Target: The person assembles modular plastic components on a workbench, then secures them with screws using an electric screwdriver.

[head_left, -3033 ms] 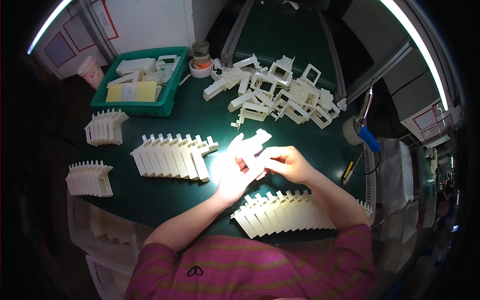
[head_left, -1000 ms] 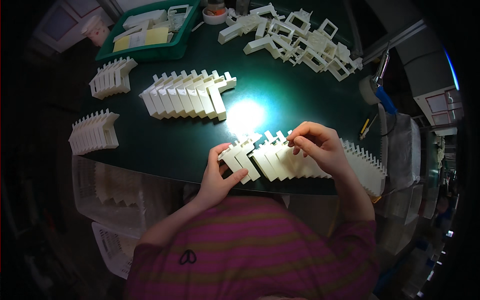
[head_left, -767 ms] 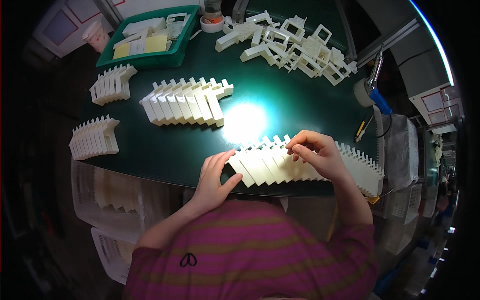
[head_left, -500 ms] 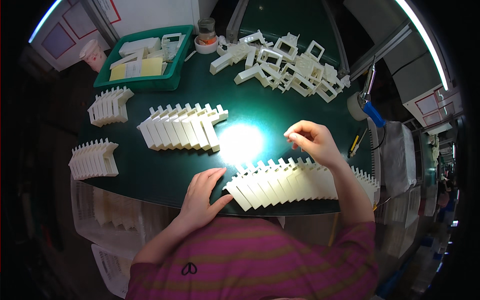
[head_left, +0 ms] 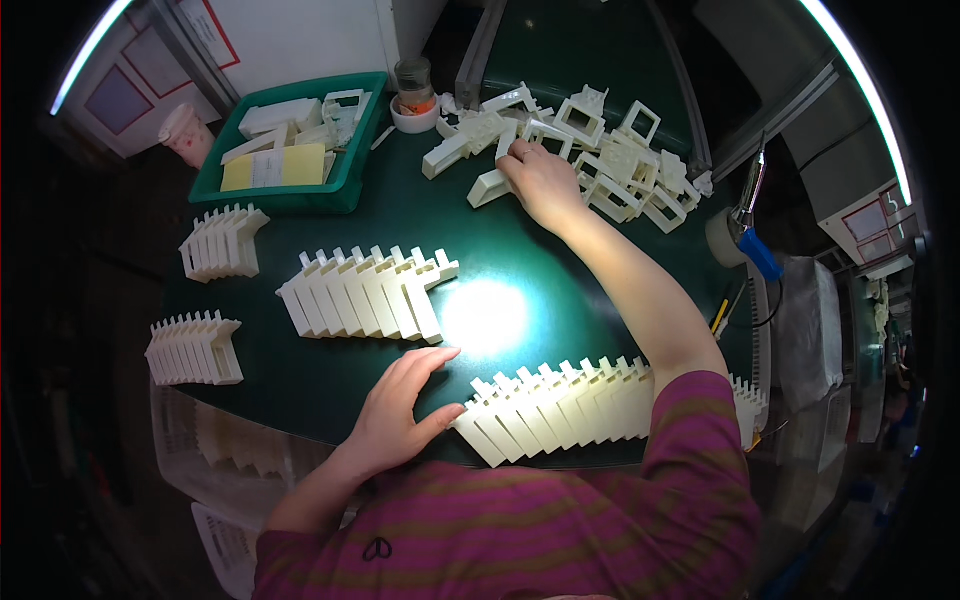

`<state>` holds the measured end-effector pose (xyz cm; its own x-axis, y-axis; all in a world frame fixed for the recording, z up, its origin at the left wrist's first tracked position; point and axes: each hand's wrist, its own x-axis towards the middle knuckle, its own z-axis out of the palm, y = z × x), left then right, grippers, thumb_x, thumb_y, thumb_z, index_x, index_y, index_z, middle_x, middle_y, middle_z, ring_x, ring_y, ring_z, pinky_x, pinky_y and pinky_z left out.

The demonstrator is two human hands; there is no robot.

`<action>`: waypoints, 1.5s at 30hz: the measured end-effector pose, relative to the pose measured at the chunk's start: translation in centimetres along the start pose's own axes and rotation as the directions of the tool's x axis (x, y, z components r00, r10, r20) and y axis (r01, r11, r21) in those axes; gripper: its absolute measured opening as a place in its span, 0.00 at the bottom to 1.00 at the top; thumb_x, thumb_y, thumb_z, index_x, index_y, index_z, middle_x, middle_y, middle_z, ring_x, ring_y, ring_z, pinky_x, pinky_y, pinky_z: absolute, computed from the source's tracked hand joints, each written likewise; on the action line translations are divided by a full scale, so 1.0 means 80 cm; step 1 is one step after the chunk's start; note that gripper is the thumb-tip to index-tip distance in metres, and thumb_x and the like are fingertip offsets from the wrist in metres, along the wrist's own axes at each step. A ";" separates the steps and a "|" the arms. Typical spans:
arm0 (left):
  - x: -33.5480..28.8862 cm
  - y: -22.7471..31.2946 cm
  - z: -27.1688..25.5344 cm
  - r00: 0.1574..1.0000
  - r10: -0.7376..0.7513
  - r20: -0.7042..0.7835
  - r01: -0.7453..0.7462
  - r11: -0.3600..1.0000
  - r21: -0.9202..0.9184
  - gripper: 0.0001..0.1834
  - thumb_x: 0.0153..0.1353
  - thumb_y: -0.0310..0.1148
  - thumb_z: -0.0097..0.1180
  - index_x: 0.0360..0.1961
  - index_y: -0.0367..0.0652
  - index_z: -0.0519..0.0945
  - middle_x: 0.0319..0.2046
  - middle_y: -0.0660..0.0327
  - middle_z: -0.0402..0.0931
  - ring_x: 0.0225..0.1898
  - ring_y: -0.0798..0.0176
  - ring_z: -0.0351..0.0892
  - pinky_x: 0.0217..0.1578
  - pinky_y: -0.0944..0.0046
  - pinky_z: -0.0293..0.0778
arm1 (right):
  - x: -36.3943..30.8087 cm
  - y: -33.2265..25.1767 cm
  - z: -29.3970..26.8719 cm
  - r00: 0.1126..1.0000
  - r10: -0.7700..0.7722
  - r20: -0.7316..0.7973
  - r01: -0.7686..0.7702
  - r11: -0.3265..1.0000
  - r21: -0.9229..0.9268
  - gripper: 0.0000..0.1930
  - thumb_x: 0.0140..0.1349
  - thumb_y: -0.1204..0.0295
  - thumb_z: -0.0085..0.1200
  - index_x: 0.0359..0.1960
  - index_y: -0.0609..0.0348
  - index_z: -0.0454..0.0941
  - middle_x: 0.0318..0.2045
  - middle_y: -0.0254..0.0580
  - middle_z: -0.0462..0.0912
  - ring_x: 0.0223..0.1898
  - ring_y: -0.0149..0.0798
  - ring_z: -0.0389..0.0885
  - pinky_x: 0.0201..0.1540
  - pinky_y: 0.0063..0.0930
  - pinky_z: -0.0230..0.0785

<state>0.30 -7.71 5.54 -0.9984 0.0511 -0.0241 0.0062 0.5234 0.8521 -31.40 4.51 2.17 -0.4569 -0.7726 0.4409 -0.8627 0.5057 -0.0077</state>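
Note:
My right hand (head_left: 545, 185) is at the near left side of a heap of loose white plastic frames (head_left: 625, 155). Its fingers are bent down around a white plastic part (head_left: 490, 188) there; the fingertips are partly hidden. My left hand (head_left: 400, 408) rests at the table's near edge, thumb and fingers apart, holding nothing. Its thumb is by the left end of a long row of white plastic parts (head_left: 550, 410), which lean on each other. My right arm covers some of that row. Farther left stands a shorter row of like parts (head_left: 365, 295).
Two small stacks, one far (head_left: 222, 243) and one near (head_left: 195, 350), stand at the left. A green tray (head_left: 350, 190) holds white pieces and yellow paper. Behind are a glass jar (head_left: 413, 82) and white dish (head_left: 415, 120). A blue-handled soldering iron (head_left: 760, 255) is at right.
My right hand has moved from above the long row, away from me, to the heap and closed on a part there. The left hand stays by the row's end. The view has tilted slightly.

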 end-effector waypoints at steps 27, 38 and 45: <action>0.127 -0.008 -0.007 0.970 0.089 -0.228 -0.202 0.817 -0.540 0.36 0.48 0.17 0.57 0.60 0.44 0.59 0.55 0.55 0.59 0.58 0.56 0.67 0.48 0.58 0.76 | -0.023 0.012 -0.017 0.965 0.231 0.125 -0.184 0.934 -0.305 0.15 0.46 0.66 0.64 0.33 0.59 0.75 0.37 0.42 0.74 0.36 0.42 0.75 0.34 0.33 0.71; 0.124 0.012 -0.001 0.987 -0.134 -0.091 -0.067 0.176 -0.982 0.27 0.64 0.27 0.47 0.62 0.46 0.53 0.55 0.55 0.63 0.55 0.58 0.69 0.52 0.57 0.71 | -0.084 -0.078 -0.092 0.938 -0.035 -0.345 0.221 0.827 0.517 0.10 0.54 0.78 0.57 0.39 0.63 0.78 0.30 0.38 0.79 0.28 0.32 0.77 0.34 0.20 0.70; 0.114 0.021 0.012 0.988 -0.049 -0.145 -0.101 0.507 -0.856 0.33 0.55 0.22 0.58 0.61 0.45 0.57 0.52 0.56 0.68 0.56 0.63 0.67 0.56 0.62 0.65 | -0.088 -0.090 -0.113 0.858 -0.389 -0.335 0.463 0.868 0.179 0.14 0.42 0.74 0.58 0.35 0.58 0.80 0.34 0.40 0.81 0.35 0.40 0.81 0.36 0.30 0.75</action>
<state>-8.74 -5.54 6.27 -0.9951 -0.0982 0.0106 0.0556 -0.4684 0.8818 -20.04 9.81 7.23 0.0160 -0.7308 0.6824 -0.9993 0.0122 0.0364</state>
